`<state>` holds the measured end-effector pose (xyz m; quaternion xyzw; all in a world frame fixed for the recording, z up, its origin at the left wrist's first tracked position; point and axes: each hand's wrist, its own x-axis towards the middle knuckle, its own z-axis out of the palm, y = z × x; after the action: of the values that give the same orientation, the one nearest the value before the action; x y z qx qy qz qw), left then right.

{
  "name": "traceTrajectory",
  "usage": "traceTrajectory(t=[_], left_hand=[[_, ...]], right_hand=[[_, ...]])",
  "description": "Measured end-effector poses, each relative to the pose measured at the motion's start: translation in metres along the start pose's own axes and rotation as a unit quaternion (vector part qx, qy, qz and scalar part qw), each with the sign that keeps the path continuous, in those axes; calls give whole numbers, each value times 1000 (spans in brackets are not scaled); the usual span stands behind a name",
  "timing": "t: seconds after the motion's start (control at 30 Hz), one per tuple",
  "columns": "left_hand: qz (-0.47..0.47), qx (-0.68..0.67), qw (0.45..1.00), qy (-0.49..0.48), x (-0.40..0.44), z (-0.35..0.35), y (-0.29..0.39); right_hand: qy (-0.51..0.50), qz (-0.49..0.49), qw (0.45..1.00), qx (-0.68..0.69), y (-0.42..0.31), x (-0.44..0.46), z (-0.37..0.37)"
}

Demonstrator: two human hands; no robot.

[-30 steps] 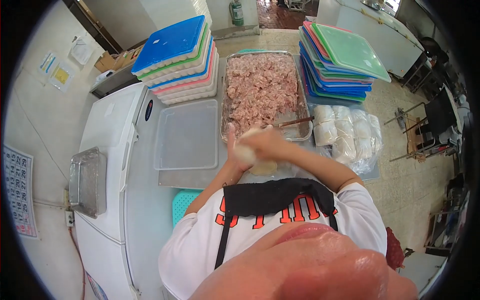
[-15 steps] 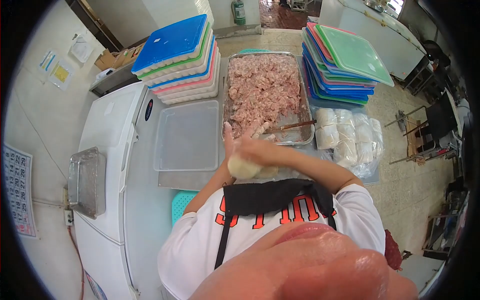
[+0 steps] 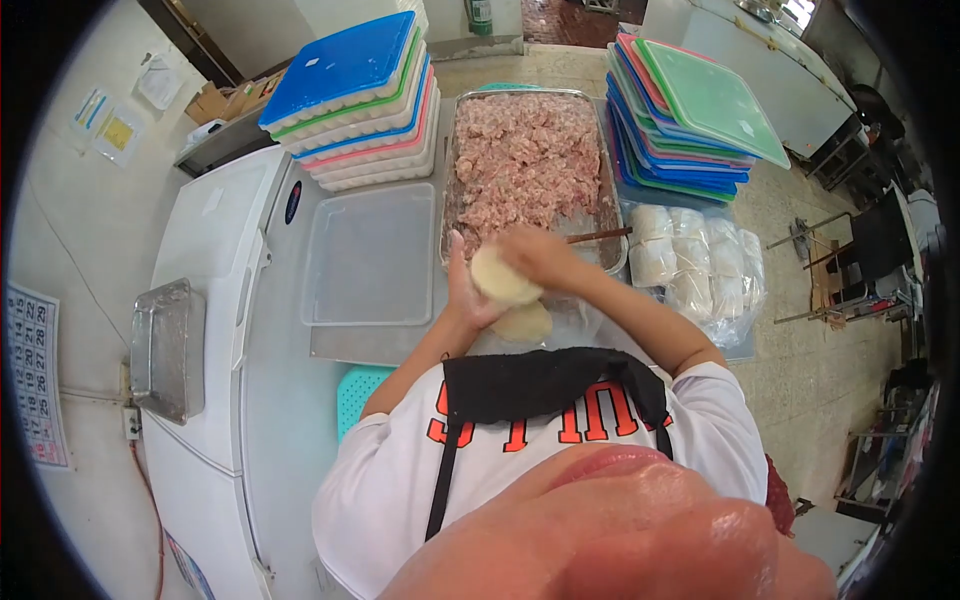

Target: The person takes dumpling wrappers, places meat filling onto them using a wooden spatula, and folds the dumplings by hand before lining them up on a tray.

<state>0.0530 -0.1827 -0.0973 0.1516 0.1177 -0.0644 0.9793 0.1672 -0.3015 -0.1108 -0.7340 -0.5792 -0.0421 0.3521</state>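
A round, pale dough wrapper (image 3: 503,278) lies across the palm and fingers of my left hand (image 3: 467,292), whose thumb points up. My right hand (image 3: 543,256) is just beyond the wrapper, over the near edge of a metal tray (image 3: 618,255). Its fingers look curled, but their tips and anything in them are hidden. A wooden stick (image 3: 600,236) rests across the tray's near right corner, its left end behind my right hand. Ground meat mixture (image 3: 525,155) fills most of the tray. Below my left hand, more round wrappers (image 3: 523,322) lie on the table.
Stacked lidded trays (image 3: 345,90) stand at the back left, and coloured lids (image 3: 690,120) at the back right. Bagged stacks of white wrappers (image 3: 695,265) lie right of the meat. A clear plastic tray (image 3: 368,255) is on the left, beside a white freezer (image 3: 215,250) bearing a metal pan (image 3: 168,350).
My right hand has moved up and away from my body, to the stick's left end. The wrapper now lies flatter on my left hand, and the wrappers below show more. The view has shifted slightly.
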Motion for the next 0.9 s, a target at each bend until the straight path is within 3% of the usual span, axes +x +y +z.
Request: traceTrajectory(t=[0.1,0.2,0.23,0.3,0.33,0.37,0.43,0.5,0.63,0.73,0.9], left_hand=[[-49,-27,993,-106,-12,10,4],[-49,4,997,-66,4,-29,2],[-44,27,995,-80,-3,-18,-3],[-45,69,994,-78,-1,-18,-2],[-22,79,996,-23,-12,-4,-6],[0,90,995,33,-22,9,-10],[-65,47,996,-46,-28,-1,-7],[-90,40,986,-133,-32,-18,0],[132,263,956,19,-43,-42,14],[123,370,916,94,-55,-73,25],[16,371,917,143,-52,-131,-8]], right_hand=[[8,56,998,-42,-9,2,-27],[-37,-71,997,1,-50,-5,-9],[-56,-73,996,0,-72,-8,-7],[-36,3,999,37,-53,-20,17],[-27,44,997,56,-40,-23,26],[-111,156,981,19,-38,-13,6],[-118,183,973,-81,-14,-7,-13],[-76,147,977,-137,-11,-10,-37],[-123,130,967,-179,-19,-13,-64],[-145,137,970,-141,-34,-16,-64],[-104,96,989,-41,-30,-30,-12]])
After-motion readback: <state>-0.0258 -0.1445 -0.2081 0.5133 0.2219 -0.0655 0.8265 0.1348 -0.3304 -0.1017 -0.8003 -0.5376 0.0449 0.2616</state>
